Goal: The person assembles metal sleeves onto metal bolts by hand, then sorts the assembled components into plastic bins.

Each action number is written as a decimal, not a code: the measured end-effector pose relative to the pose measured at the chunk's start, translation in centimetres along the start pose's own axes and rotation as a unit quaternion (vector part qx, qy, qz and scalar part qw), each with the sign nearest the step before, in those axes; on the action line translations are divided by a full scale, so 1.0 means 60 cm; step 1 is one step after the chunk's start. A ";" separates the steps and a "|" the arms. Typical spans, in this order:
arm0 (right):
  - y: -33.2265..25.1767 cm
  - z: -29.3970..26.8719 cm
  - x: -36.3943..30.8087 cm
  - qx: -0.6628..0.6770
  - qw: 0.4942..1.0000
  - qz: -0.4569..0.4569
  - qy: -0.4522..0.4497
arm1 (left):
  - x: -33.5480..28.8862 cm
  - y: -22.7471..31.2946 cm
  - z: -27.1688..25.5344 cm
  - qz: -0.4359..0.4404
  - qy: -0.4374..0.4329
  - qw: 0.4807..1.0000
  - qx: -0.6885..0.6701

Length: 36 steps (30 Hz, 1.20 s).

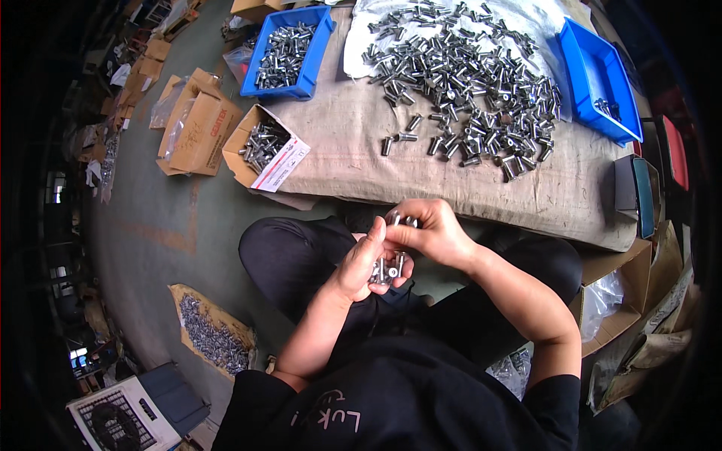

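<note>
Over my lap, both hands are close together in front of the table's near edge. My left hand is cupped, its fingers curled under several short, shiny metal bolts. One of these shows a round end with a hole in it. Just above, my right hand pinches more of the metal bolts between thumb and fingers, touching the left thumb. A large loose heap of like bolts lies on the table, partly on a white sheet.
Cloth covers the table. A blue bin and an open carton, both with bolts, stand at its left. Another blue bin is at the right. Small metal parts lie on cardboard on the floor beside a fan.
</note>
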State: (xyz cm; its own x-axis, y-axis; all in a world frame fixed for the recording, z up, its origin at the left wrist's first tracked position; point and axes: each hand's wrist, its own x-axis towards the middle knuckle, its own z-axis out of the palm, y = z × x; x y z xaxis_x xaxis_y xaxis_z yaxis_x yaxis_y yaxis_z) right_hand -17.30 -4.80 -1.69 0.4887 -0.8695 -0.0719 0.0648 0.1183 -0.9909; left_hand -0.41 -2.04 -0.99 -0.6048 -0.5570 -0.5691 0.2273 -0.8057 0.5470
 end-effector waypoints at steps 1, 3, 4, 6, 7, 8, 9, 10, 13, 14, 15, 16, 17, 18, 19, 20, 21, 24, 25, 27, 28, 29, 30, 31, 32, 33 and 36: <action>0.001 0.000 0.000 0.129 0.987 0.094 0.024 | -0.003 0.002 0.001 0.003 -0.002 1.000 -0.011; 0.000 -0.014 0.004 0.145 0.986 0.052 0.061 | -0.008 0.008 0.003 0.006 -0.005 1.000 -0.022; 0.004 -0.020 0.005 0.223 0.973 0.048 0.040 | -0.010 0.012 0.004 0.029 0.008 0.999 -0.026; 0.004 -0.023 0.002 0.287 0.954 0.081 0.028 | -0.012 0.017 0.004 0.064 0.024 0.996 -0.057; 0.002 -0.018 0.001 0.287 0.954 0.082 0.026 | -0.011 0.017 0.003 0.065 0.025 0.996 -0.057; 0.000 -0.010 0.001 0.182 0.982 0.040 0.020 | -0.010 0.016 0.002 0.081 0.046 0.992 -0.079; -0.002 -0.003 -0.001 0.073 0.997 -0.002 0.016 | -0.008 0.015 0.001 0.097 0.065 0.988 -0.101; -0.003 0.006 -0.003 0.055 0.998 -0.015 0.021 | -0.006 0.014 -0.005 0.095 0.066 0.987 -0.114; -0.017 -0.005 0.002 -0.160 0.980 -0.116 0.010 | 0.000 0.001 -0.011 0.089 0.115 0.978 -0.151; -0.014 -0.006 0.004 -0.159 0.980 -0.116 0.009 | 0.002 -0.001 -0.016 0.086 0.126 0.974 -0.170; -0.008 -0.007 0.006 -0.222 0.961 -0.165 0.008 | 0.004 -0.002 -0.017 0.085 0.125 0.974 -0.170; -0.007 -0.008 0.007 -0.283 0.935 -0.213 0.007 | 0.004 -0.002 -0.017 0.095 0.124 0.973 -0.173; -0.009 -0.008 0.004 -0.283 0.935 -0.212 0.007 | 0.005 -0.002 -0.017 0.104 0.122 0.971 -0.176; -0.016 -0.006 0.000 -0.362 0.910 -0.204 0.000 | 0.005 -0.002 -0.016 0.105 0.122 0.971 -0.176; -0.020 -0.004 -0.002 -0.437 0.878 -0.195 -0.007 | 0.006 -0.001 -0.012 0.106 0.125 0.972 -0.166; -0.015 -0.004 -0.001 -0.425 0.881 -0.209 0.005 | 0.005 0.000 -0.009 0.108 0.128 0.974 -0.156; -0.010 -0.005 0.000 -0.425 0.881 -0.209 0.005 | 0.003 0.001 -0.007 0.108 0.128 0.974 -0.155; 0.001 -0.005 0.003 -0.319 0.921 -0.220 0.032 | -0.003 0.005 0.004 0.100 0.104 0.979 -0.145; 0.005 -0.004 0.002 -0.275 0.938 -0.207 0.038 | -0.004 0.007 0.010 0.101 0.108 0.979 -0.142; 0.004 0.000 0.000 -0.231 0.952 -0.194 0.044 | -0.004 0.005 0.017 0.102 0.112 0.979 -0.139; 0.002 0.003 -0.002 -0.219 0.958 -0.181 0.042 | -0.003 0.004 0.019 0.142 0.131 0.976 -0.101; -0.001 0.004 -0.004 -0.206 0.963 -0.167 0.040 | -0.003 0.002 0.020 0.181 0.149 0.970 -0.063; -0.002 0.005 -0.004 -0.205 0.964 -0.167 0.039 | -0.005 0.001 0.020 0.202 0.155 0.966 -0.037; -0.003 0.006 -0.005 -0.197 0.966 -0.165 0.038 | -0.006 0.002 0.022 0.202 0.156 0.966 -0.037; -0.004 0.007 -0.005 -0.189 0.968 -0.163 0.037 | -0.007 0.005 0.026 0.214 0.166 0.962 -0.034; -0.006 0.007 -0.006 -0.188 0.968 -0.163 0.036 | -0.009 0.007 0.028 0.226 0.178 0.957 -0.031; -0.002 0.008 -0.008 0.082 0.995 0.022 0.047 | -0.011 0.008 0.028 0.250 0.176 0.952 -0.003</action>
State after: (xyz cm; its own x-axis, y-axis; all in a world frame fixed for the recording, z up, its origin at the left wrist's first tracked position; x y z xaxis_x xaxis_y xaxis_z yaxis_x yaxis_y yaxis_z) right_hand -17.15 -4.18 -1.48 0.4112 -0.9019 -0.1324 0.1897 0.2268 -0.9553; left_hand -1.21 -1.73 0.70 -0.1261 -0.9037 -0.4092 0.4238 -0.4220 0.8015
